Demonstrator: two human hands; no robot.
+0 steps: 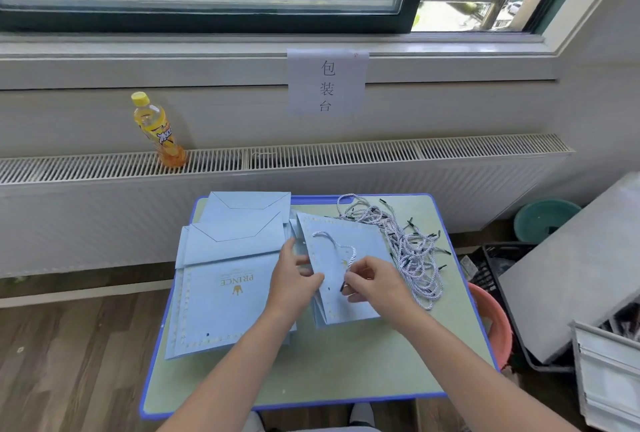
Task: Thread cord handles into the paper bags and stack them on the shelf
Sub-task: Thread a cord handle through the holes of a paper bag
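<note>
A flat light-blue paper bag [360, 237] lies tilted in the middle of the small table [363, 362]. My left hand [294, 275] grips its left edge. My right hand [370, 281] pinches the black-tipped end of a white twisted cord [337, 244] right above a punched hole in the bag; the rest of the cord loops across the bag's face. To the left lies a stack of flat blue bags [225, 279], the top one printed PRINCE. A pile of loose cords [412, 248] sits at the table's back right.
A yellow drink bottle [157, 130] stands on the radiator grille [346, 154] behind the table. A pink basin [495, 324], a black crate [491, 265], a teal tub [543, 220] and a white shelf unit [571, 275] crowd the floor at right. Wooden floor lies at left.
</note>
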